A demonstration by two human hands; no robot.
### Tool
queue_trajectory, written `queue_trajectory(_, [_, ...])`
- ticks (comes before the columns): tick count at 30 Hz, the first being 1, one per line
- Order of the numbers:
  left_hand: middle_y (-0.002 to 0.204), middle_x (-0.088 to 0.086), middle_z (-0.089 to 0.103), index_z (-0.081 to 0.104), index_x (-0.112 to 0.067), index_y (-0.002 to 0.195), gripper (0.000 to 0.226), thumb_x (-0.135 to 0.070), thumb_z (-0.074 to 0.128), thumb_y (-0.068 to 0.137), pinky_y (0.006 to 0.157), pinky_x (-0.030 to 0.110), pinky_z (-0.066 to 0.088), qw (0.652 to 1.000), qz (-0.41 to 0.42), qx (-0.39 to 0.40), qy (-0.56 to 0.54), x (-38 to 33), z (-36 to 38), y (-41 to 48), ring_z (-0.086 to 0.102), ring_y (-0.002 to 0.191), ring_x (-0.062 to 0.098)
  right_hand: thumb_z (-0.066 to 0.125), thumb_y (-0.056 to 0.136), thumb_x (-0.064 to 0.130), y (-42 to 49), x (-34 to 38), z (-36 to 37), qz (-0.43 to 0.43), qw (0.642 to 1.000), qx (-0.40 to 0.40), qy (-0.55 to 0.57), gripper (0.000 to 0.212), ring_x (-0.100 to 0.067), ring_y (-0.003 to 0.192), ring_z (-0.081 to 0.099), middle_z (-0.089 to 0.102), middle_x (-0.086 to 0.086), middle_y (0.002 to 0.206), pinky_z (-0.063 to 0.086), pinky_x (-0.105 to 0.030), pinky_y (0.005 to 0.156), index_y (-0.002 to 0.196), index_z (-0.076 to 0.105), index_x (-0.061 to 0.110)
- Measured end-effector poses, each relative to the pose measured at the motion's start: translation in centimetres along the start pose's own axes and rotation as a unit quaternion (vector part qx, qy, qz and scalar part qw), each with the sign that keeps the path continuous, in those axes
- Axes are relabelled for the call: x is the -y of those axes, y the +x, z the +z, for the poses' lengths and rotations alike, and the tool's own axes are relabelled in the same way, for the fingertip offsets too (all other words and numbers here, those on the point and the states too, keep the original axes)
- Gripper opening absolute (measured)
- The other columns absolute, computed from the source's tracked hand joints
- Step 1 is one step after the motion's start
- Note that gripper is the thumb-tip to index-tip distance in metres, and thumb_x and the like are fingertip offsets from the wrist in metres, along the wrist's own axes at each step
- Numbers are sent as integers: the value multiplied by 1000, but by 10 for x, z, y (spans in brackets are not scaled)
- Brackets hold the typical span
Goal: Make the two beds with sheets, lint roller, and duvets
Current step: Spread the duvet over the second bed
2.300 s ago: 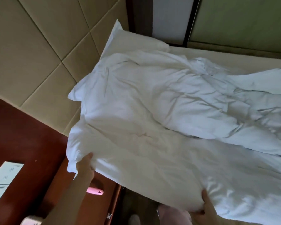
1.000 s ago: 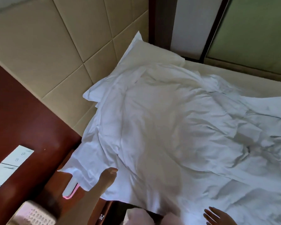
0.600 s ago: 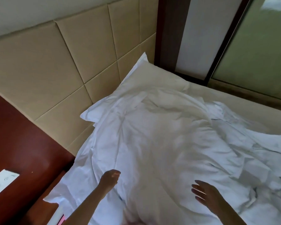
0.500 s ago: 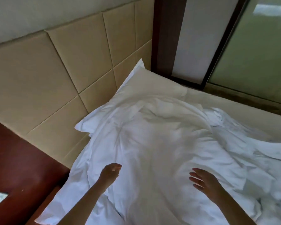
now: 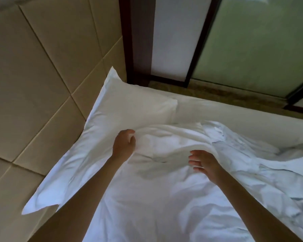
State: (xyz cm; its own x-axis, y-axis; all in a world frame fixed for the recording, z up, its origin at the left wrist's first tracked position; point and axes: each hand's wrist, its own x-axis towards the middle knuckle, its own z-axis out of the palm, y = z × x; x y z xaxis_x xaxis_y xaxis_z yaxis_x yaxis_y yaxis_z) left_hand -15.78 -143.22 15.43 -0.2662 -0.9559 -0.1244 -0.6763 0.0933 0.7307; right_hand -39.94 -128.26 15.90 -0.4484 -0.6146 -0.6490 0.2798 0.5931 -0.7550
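Padded beige headboard panels [image 5: 42, 84] fill the frame from 7 to 11 o'clock, and a dark wooden post [image 5: 140, 41] stands at 12 o'clock with a frosted greenish glass panel [image 5: 261, 41] beside it toward 1 and 2 o'clock. Below these lies the bed [image 5: 234, 116], its cream surface bare along the far edge at 3 o'clock. A white pillow [image 5: 129, 105] rests against the headboard at 11 o'clock, one pointed corner reaching up toward the post. The white duvet [image 5: 164, 198] covers the near part of the bed from the centre down to 6 o'clock and lies in heavy creases toward 4 o'clock; its top edge overlaps the pillow's lower side. A flat white corner of bedding [image 5: 42, 203] juts out at 8 o'clock, pillow or duvet I cannot tell. The left hand [image 5: 124, 144], just left of centre, has its fingers curled into a fold at the duvet's top edge and grips it. The right hand [image 5: 203, 163], just right of centre, is spread with straight fingers pointing toward 9 o'clock, low over the duvet; whether it touches the cloth is unclear.
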Motion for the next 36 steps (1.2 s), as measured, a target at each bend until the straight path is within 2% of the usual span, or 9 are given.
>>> queue_trajectory(4, [146, -2, 38, 39, -23, 141, 53, -39, 53, 92, 108, 41, 29, 989, 35, 103, 100, -24, 39, 53, 36, 134, 21, 52, 96, 18, 36, 18, -11, 51, 997, -59, 26, 11, -30, 98, 57, 56, -15, 108, 46, -37, 73, 102, 56, 10])
queue_trajectory(8, [153, 1, 22, 16, -28, 148, 85, -63, 54, 81, 111, 55, 17, 939, 57, 217, 261, -43, 84, 83, 19, 141, 27, 69, 83, 38, 69, 28, -27, 148, 978, -129, 69, 51, -35, 101, 53, 45, -18, 114, 50, -48, 84, 119, 44, 11])
queue_trajectory(12, [152, 9, 19, -5, -27, 151, 108, -61, 64, 74, 110, 57, 11, 888, 86, 256, 373, -46, 123, 106, 19, 139, 33, 59, 93, 26, 101, 34, -38, 197, 956, -119, 181, 56, -20, 94, 49, 40, -10, 133, 55, -19, 66, 142, 34, 16])
queue_trajectory(16, [126, 2, 55, 31, -23, 138, 57, -29, 54, 87, 98, 34, 31, 866, 162, 209, 423, -36, 139, 110, 52, 116, 23, 70, 74, 58, 149, 30, -34, 233, 943, -89, 221, 76, -39, 117, 47, 46, -17, 117, 42, -57, 97, 131, 37, 20])
queue_trajectory(21, [122, -2, 61, 48, -28, 131, 41, -32, 46, 91, 90, 31, 42, 895, 183, 244, 326, -33, 123, 111, 56, 112, 23, 61, 88, 33, 202, -1, 7, 261, 955, -57, 129, 46, -32, 91, 58, 54, -19, 128, 50, -39, 70, 127, 51, 9])
queue_trajectory(25, [108, -7, 66, 53, -30, 116, 41, -27, 41, 77, 75, 29, 49, 925, 257, 107, 257, -32, 82, 132, 64, 98, 19, 54, 89, 8, 218, 27, 31, 118, 988, -90, -48, 8, -25, 91, 55, 60, -15, 99, 38, -23, 75, 88, 62, 8])
queue_trajectory(29, [112, 2, 67, 61, -17, 120, 52, -16, 48, 69, 79, 27, 44, 974, 186, -94, 93, -46, 13, 167, 64, 97, 22, 39, 77, -7, 220, 182, 68, 43, 936, 0, 349, 21, -20, 74, 51, 50, -6, 76, 50, -24, 60, 69, 46, 11])
queue_trajectory(31, [109, 7, 65, 58, -8, 118, 47, -15, 47, 73, 78, 25, 38, 974, 140, -177, 8, -53, -30, 185, 58, 96, 22, 38, 72, -9, 212, 261, 112, 33, 925, 65, 373, 22, -17, 68, 48, 45, -4, 70, 47, -27, 67, 63, 40, 11])
queue_trajectory(36, [123, 20, 55, 49, -8, 126, 48, -16, 59, 80, 95, 54, 40, 961, -55, -264, 56, 3, -87, 203, 49, 114, 42, 51, 84, -5, 193, 274, 205, -44, 930, 257, 260, 34, -25, 105, 57, 60, -8, 110, 50, -39, 84, 115, 55, 7])
